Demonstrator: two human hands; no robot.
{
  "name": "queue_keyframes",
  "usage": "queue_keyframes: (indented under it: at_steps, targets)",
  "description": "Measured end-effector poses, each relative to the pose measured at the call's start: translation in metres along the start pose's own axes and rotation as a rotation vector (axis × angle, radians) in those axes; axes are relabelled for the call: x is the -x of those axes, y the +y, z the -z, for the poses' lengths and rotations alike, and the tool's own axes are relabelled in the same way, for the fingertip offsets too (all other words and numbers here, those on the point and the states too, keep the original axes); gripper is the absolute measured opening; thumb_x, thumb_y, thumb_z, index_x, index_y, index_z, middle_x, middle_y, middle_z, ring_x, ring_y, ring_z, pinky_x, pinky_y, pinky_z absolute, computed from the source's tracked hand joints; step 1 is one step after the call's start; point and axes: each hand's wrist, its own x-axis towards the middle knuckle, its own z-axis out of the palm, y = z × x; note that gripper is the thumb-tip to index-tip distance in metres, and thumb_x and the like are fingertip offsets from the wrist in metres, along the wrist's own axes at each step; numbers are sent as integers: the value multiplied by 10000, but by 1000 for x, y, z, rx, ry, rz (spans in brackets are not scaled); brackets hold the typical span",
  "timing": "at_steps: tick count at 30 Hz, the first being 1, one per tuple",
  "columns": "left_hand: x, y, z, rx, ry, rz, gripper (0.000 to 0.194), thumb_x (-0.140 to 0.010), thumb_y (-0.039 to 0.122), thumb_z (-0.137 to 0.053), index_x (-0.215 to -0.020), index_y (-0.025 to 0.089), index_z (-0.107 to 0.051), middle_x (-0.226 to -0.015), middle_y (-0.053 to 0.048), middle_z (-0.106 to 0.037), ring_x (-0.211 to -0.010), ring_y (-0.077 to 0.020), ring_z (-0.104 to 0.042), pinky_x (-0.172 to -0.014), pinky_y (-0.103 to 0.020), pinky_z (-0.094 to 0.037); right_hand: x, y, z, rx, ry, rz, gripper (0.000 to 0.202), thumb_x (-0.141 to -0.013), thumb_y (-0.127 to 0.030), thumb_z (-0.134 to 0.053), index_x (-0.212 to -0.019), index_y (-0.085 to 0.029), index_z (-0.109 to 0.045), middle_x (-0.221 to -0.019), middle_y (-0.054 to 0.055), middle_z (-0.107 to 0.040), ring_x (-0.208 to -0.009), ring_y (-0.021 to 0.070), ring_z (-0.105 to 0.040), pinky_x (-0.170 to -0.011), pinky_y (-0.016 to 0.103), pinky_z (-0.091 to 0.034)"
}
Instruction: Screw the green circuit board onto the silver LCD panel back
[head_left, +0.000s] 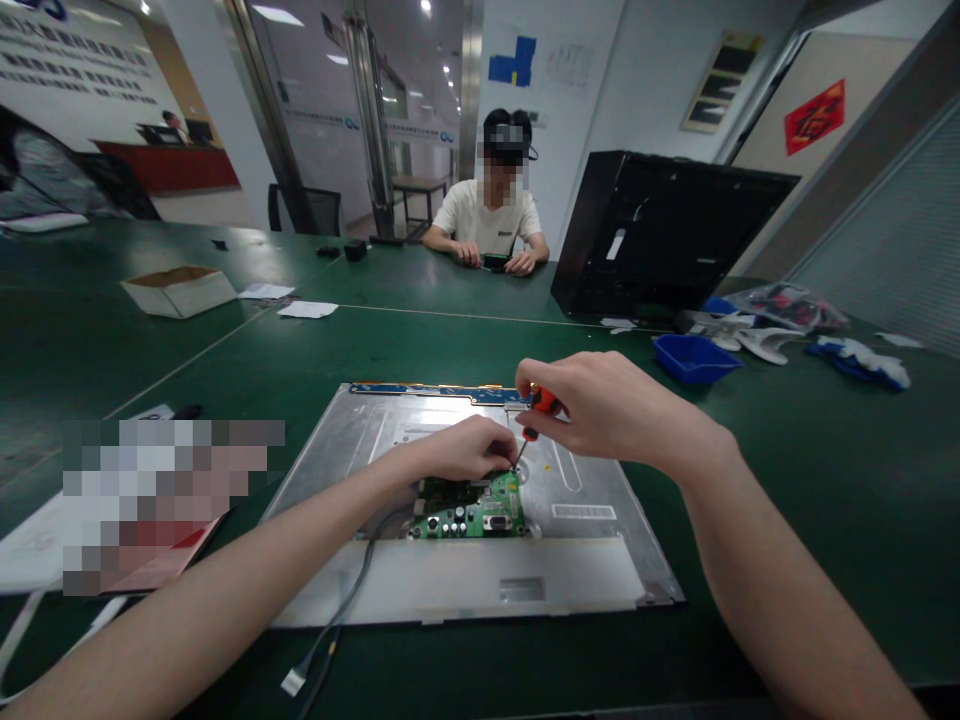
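Your right fingers [537, 374] grip the red-and-black screwdriver [531, 433], its shaft slanting down to the far right corner of the green circuit board [504, 497]. Your left fingers [501, 440] curl beside the tip — whether they pinch anything, I cannot tell. The board lies on the metal-backed panel [622, 530], its far edge under your left fingers. This looks like driver work at that corner; the next move calls for a steady, well-seated tip. Beyond, on the bench [420, 345], sit a blue tray [694, 362] and black monitor [675, 230] — then a seated person [487, 212].

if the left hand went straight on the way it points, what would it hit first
Probably the screwdriver shaft, which slants down from the right hand just beyond the left hand; depth is unclear, so they may already touch.
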Motion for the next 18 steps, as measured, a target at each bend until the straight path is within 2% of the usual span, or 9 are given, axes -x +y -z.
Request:
queue_keyframes:
  at_steps: [5, 10, 18]
  targets:
    - [-1, 0, 0, 13, 2, -3, 113, -782, 59, -608, -833, 135, -675, -769, -15, -678, -711, -151, -606, -676, -243, -427, 3, -2, 2, -84, -4, 43, 232, -857, -285, -566, -1078, -222, -539, -898, 20, -690, -730, 166, -594, -562, 264, -272]
    - [0, 0, -1, 10, 7, 13, 105, -788, 69, -610, -830, 139, -677, -760, -10, -674, -709, -151, -601, -671, -240, -421, 2, -3, 1, -50, 3, 47, 185, -860, -237, -524, -1043, -215, -540, -875, 19, -686, -687, 156, -575, -547, 267, -250]
    - [0, 1, 0, 4, -2, 4, 105, -793, 64, -603, -826, 139, -669, -772, -13, -676, -717, -150, -605, -673, -236, -427, -3, 0, -2, 45, 26, 6, 155, -898, -386, -547, -961, -245, -552, -719, -4, -646, -602, 153, -538, -521, 263, -213]
